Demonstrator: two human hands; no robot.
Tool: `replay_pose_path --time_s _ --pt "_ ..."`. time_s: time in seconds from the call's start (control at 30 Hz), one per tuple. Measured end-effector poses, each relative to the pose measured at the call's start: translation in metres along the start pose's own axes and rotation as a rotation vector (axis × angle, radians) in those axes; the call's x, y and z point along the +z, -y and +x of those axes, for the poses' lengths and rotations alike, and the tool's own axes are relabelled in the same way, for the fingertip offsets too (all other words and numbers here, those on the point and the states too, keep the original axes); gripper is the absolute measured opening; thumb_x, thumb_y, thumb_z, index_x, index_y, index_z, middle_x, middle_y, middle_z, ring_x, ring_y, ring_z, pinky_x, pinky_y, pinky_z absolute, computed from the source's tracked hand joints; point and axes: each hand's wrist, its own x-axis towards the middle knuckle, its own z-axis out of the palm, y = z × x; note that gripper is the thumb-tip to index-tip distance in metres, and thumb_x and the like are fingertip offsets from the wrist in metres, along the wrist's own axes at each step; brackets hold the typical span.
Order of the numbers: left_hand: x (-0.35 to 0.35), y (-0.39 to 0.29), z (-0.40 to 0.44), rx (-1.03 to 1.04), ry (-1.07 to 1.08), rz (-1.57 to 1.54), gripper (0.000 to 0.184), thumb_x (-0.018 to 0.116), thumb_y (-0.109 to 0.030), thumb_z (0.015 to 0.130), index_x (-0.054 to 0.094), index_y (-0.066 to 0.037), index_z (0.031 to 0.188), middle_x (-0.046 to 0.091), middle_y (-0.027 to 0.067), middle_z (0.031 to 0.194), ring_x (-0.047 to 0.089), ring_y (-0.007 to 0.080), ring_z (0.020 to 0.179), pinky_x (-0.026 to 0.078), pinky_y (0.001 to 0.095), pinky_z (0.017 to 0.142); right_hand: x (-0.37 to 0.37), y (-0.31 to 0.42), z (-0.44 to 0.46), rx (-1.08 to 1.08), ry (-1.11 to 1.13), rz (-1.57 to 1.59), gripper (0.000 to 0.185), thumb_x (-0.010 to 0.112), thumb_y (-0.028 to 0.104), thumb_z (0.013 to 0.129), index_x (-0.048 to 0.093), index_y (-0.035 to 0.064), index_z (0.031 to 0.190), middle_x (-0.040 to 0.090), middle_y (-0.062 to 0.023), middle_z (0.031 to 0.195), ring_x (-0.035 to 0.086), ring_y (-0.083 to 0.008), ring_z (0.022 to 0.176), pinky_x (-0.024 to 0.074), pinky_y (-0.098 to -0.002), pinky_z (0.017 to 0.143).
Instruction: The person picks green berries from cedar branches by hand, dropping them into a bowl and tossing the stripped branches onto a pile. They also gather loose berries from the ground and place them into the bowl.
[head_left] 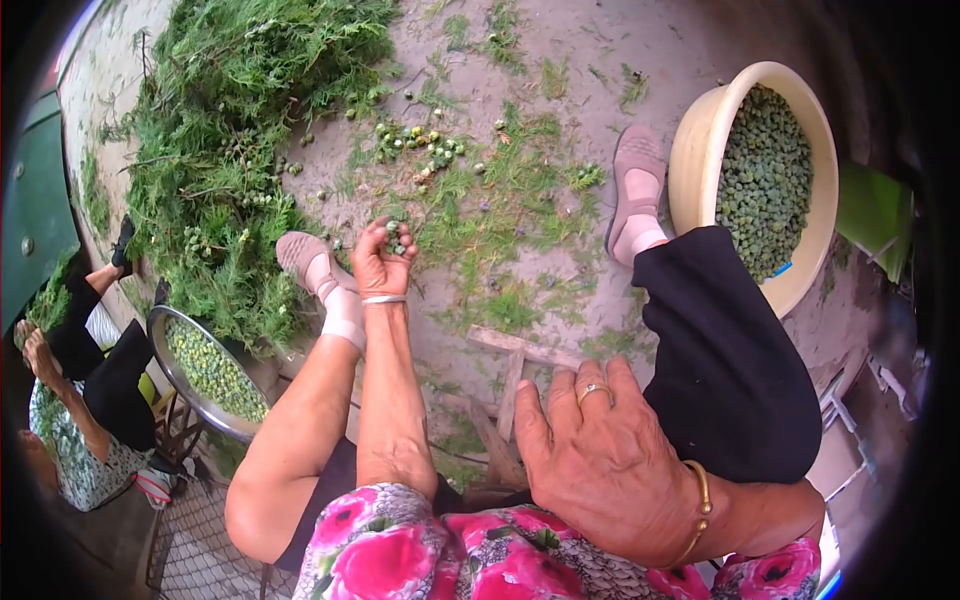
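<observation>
My left hand (384,258) reaches low over the ground, palm up, its fingers curled around a few small green cones (394,238). Just beyond it, a loose cluster of pale green cones (425,148) lies among scattered sprigs (480,215). A large pile of leafy conifer branches (225,150), cones among the foliage, is to the left of that hand. My right hand (600,440), wearing a ring, is near my lap at the right with fingers stretched out and nothing held.
A cream plastic basin (690,160) full of green cones stands beyond my right foot. Another person (85,410) sits at the left, hands on a green branch, beside a metal basin (163,345) of cones. A wooden frame (540,350) is under my legs.
</observation>
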Motion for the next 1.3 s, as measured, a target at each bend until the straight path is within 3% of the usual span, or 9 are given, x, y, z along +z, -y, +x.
replay_pose_path --time_s 0.13,0.27,0.37,0.53,0.63,0.83,0.93,1.07,1.3 --pt "0.02 0.001 0.013 0.011 -0.063 -0.275 0.018 0.061 -0.007 0.085 0.06 0.003 0.099 0.063 0.0162 0.08 0.061 0.0248 0.064 0.051 0.0321 0.051 0.0 0.002 0.002 -0.001 0.027 0.007 0.04 0.054 0.012 0.077 0.058 -0.0095 0.11 0.06 -0.0278 0.095 0.059 -0.0388 0.09 0.0444 -0.0509 0.083" --pt "0.047 0.002 0.047 0.229 -0.102 0.778 0.025 0.072 -0.014 0.077 0.066 -0.003 0.098 0.066 0.0148 0.079 0.064 0.0279 0.071 0.053 0.0355 0.062 -0.004 0.0 0.005 0.008 0.04 0.017 0.04 0.054 0.013 0.077 0.058 -0.0093 0.11 0.06 -0.0278 0.095 0.059 -0.0387 0.091 0.0443 -0.0514 0.084" --pt "0.05 0.013 0.063 0.785 0.012 1.591 0.026 0.073 -0.015 0.07 0.068 -0.013 0.096 0.066 0.018 0.078 0.063 0.0369 0.069 0.051 0.0424 0.067 -0.002 -0.002 0.005 0.022 0.021 0.008 0.039 0.053 0.013 0.078 0.058 -0.0093 0.11 0.061 -0.0277 0.096 0.059 -0.0388 0.091 0.0447 -0.0517 0.085" --pt "0.044 0.008 0.069 0.825 0.022 1.401 0.02 0.07 -0.011 0.074 0.065 -0.005 0.093 0.066 0.0173 0.075 0.064 0.0323 0.064 0.052 0.0394 0.059 -0.004 -0.003 0.005 0.032 0.009 0.023 0.039 0.053 0.013 0.078 0.059 -0.0092 0.109 0.061 -0.0278 0.096 0.06 -0.0389 0.09 0.0454 -0.0518 0.084" --pt "0.047 -0.023 0.023 0.193 0.085 0.423 0.019 0.065 -0.002 0.081 0.057 0.008 0.095 0.061 0.011 0.072 0.06 0.0172 0.059 0.046 0.0258 0.043 -0.003 -0.001 0.004 0.031 0.001 0.026 0.039 0.054 0.013 0.077 0.059 -0.009 0.109 0.061 -0.0277 0.095 0.06 -0.0386 0.091 0.0451 -0.0517 0.085" --pt "0.086 -0.037 -0.026 0.187 0.032 0.096 0.026 0.064 -0.002 0.081 0.055 0.001 0.106 0.061 0.0098 0.079 0.059 0.0189 0.062 0.046 0.0265 0.047 0.001 0.004 -0.001 -0.035 -0.049 -0.039 0.04 0.056 0.012 0.075 0.058 -0.0103 0.108 0.061 -0.0253 0.088 0.06 -0.0356 0.086 0.0452 -0.0472 0.079" --pt "0.206 -0.033 -0.094 0.293 0.408 0.544 0.028 0.065 -0.004 0.077 0.062 0.002 0.104 0.063 0.0077 0.084 0.061 0.0108 0.069 0.05 0.0229 0.055 0.011 0.006 -0.014 -0.013 0.151 0.013 0.041 0.056 0.015 0.077 0.059 -0.0101 0.109 0.064 -0.0278 0.092 0.061 -0.0391 0.091 0.0408 -0.0541 0.087" --pt "0.309 0.025 -0.153 0.475 1.152 0.615 0.08 0.077 -0.02 0.065 0.043 0.003 0.133 0.057 0.0216 0.119 0.056 0.0292 0.106 0.043 0.0349 0.096 0.017 0.005 -0.023 0.002 0.167 0.01 0.037 0.057 0.01 0.072 0.059 -0.0133 0.101 0.061 -0.0228 0.082 0.059 -0.0337 0.083 0.0427 -0.0477 0.081" --pt "0.235 0.043 -0.068 0.747 0.26 0.806 0.022 0.067 -0.004 0.075 0.063 0.004 0.095 0.064 0.0111 0.079 0.06 0.0133 0.066 0.051 0.0261 0.057 0.012 -0.004 -0.031 0.036 0.09 0.019 0.044 0.057 0.015 0.076 0.058 -0.0103 0.112 0.063 -0.0295 0.095 0.06 -0.0429 0.091 0.0373 -0.0593 0.09"
